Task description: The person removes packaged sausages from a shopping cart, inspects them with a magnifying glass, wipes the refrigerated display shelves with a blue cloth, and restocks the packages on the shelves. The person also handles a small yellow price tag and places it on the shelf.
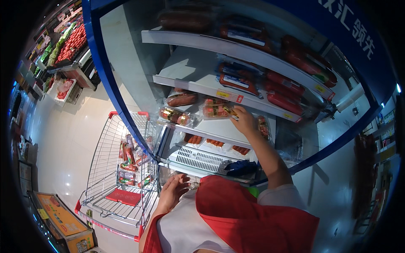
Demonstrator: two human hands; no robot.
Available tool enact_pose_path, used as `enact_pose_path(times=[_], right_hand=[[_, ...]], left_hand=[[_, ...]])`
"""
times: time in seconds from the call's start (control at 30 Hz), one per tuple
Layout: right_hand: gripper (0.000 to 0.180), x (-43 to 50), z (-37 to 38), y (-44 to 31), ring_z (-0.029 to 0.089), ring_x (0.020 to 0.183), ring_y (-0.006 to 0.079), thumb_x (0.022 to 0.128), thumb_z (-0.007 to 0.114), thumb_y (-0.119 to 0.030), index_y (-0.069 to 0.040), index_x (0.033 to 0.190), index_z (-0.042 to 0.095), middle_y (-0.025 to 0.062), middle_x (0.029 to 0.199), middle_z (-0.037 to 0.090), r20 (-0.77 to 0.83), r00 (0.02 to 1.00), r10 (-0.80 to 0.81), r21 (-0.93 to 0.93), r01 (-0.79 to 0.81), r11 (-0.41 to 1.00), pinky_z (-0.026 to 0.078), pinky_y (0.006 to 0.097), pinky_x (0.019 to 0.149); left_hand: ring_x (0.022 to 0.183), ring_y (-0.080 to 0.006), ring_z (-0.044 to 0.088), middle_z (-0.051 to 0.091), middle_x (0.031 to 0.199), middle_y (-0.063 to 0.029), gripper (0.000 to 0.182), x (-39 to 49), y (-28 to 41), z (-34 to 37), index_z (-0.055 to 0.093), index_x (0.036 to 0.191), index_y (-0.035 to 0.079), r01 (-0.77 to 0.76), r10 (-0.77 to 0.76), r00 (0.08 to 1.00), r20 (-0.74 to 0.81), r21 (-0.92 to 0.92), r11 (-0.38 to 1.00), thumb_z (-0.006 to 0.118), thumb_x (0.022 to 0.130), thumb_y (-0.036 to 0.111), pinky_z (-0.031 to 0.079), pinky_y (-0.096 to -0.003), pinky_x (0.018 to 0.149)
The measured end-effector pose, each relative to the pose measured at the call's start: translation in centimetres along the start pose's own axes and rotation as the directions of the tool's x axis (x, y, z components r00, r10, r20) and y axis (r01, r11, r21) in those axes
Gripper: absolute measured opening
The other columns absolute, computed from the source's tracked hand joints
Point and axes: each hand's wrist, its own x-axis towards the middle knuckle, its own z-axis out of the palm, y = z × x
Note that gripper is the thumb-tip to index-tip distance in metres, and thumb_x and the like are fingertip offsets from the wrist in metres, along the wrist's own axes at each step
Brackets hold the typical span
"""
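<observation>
My right hand reaches into an upright display fridge and grips the gold-marked end of a clear sausage pack. That pack is at the third shelf down. To its left on the same shelf are another gold-banded pack and a brown sausage pack. One more pack stands to the right, partly behind my forearm. Held low before my waist, my left hand has loosely bent fingers spread apart, with nothing seen in it.
A wire shopping cart holding several sausage packs stands left of the fridge. The fridge's blue frame surrounds the opening. Large sausages fill upper shelves; dark blue cloth lies on the vented base. An orange-topped case is lower left.
</observation>
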Motion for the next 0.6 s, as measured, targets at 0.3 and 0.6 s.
enact_pose_path(times=[0.3, 0.6], right_hand=[[0.063, 3.3, 3.0, -3.1, 0.067, 0.099, 0.0368, 0.073, 0.078, -0.027, -0.007, 0.128, 0.055, 0.0185, 0.125, 0.057, 0.323, 0.938, 0.128, -0.327, -0.016, 0.945, 0.056, 0.0444, 0.083], [0.069, -2.0, -1.9, -6.2, 0.069, 0.095, 0.0272, 0.066, 0.078, -0.046, -0.002, 0.117, 0.065, 0.0200, 0.106, 0.070, 0.638, 0.704, 0.312, 0.074, -0.459, 0.885, 0.052, 0.0356, 0.082]], left_hand=[[0.102, -0.0199, 0.064, 0.066, 0.115, -0.0093, 0.033, -1.4, -1.1, -1.6, 0.055, 0.124, 0.006, -0.036, 0.033, 0.999, -0.042, -0.087, 0.996, 0.049, 0.104, 0.031, 0.049, -0.0333, 0.090], [0.104, -0.0229, 0.062, 0.064, 0.116, -0.0104, 0.031, -2.7, -0.8, -2.4, 0.056, 0.122, 0.006, -0.017, 0.016, 1.000, -0.020, -0.019, 1.000, 0.046, 0.104, 0.029, 0.048, -0.0389, 0.094]])
